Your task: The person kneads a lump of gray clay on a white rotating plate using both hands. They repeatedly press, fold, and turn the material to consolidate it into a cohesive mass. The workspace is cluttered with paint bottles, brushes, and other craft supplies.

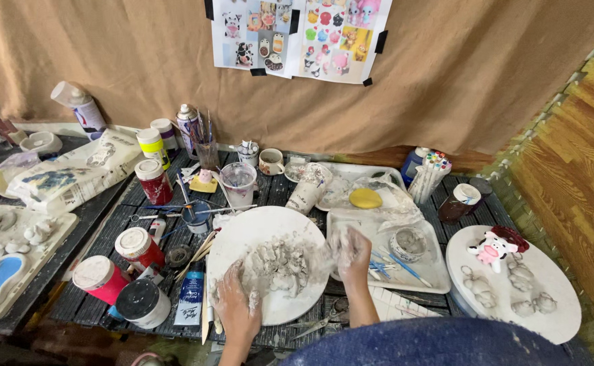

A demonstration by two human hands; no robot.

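We take the round white board (242, 234) as our landmark: it lies on the dark slatted table (93, 298) right in front of us, and a lump of pale grey clay (280, 261) sits on its middle, rough and uneven, with crumbs and smears around it. We judge the step in hand to be the kneading or pressing of this clay into a mass, with no shape yet worked out of it. Our left hand (237, 305) rests on the near left part of the board, its fingers (232, 274) spread flat and open, coated in clay, their tips touching the near left side of the lump; they grip nothing. Our right hand (351, 251) is at the board's right edge, curled against the right side of the clay and blurred, so we cannot tell whether its fingers are closed on a piece or only pushing it. The clay thus lies between the two hands, touching both. The next move, as we judge it, calls for both hands to draw the loose bits in toward the middle of the board and press evenly, keeping the soft mass from sliding off the rim. Left of the board stand red paint jars with white lids (137, 245); right of it lies a white tray (427, 281) with tools, and farther right a second round board (561, 315) carries a small cow figure (492, 249).
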